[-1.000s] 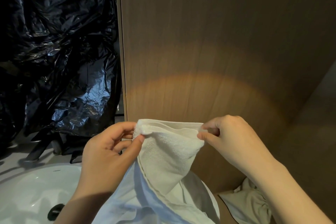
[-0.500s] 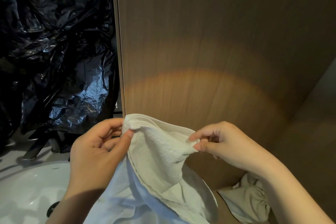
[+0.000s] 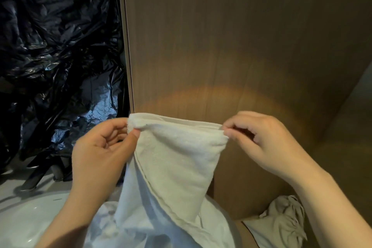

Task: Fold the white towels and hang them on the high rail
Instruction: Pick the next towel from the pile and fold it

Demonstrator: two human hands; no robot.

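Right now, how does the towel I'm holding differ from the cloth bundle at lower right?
The held towel is pinched at its top corners by the left hand and right hand and hangs spread; the bundle lies crumpled, untouched. The held towel is raised; the bundle sits low beside the wood panel. Both are pale cloth.

White towel (image 3: 177, 159), top edge taut, lower part draped over sink rim (image 3: 24, 217).
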